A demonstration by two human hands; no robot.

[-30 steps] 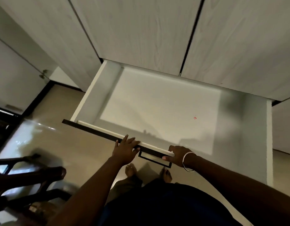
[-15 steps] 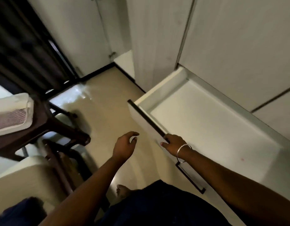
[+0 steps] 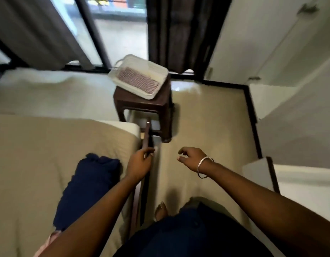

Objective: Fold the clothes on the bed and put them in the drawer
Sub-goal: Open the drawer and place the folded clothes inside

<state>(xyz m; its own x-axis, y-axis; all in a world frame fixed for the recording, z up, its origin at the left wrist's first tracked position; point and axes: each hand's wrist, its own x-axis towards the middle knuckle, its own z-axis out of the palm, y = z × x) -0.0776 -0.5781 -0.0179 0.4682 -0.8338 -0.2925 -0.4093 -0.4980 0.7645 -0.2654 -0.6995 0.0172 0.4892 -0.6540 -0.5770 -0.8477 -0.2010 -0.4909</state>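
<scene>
**Hands free between bed and drawer**

Both arms are held out over the floor [image 3: 206,123] between the bed [image 3: 49,145] and the drawer [image 3: 260,175]. The left hand [image 3: 140,163] is seen at the bed's edge, its fingers loosely curled; nothing is gripped by it, though the picture is blurred there and a dark bed-frame rail lies just behind the fingertips. The right hand [image 3: 191,158], with a bangle [image 3: 204,166] on its wrist, is held in the air, fingers relaxed and slightly bent, with nothing in them.

A navy cloth [image 3: 86,188] is laid crumpled on the beige bed cover, just beside the left forearm. A strip of pink cloth [image 3: 47,242] is seen at the lower left, partly hidden by that arm. The drawer is pulled out at the right edge, and only its white front corner is shown.

A brown stool [image 3: 143,108] is placed at the bed's far corner, and a white tray [image 3: 138,78] is set tilted on it. Curtains [image 3: 171,32] and a window are seen behind.
</scene>
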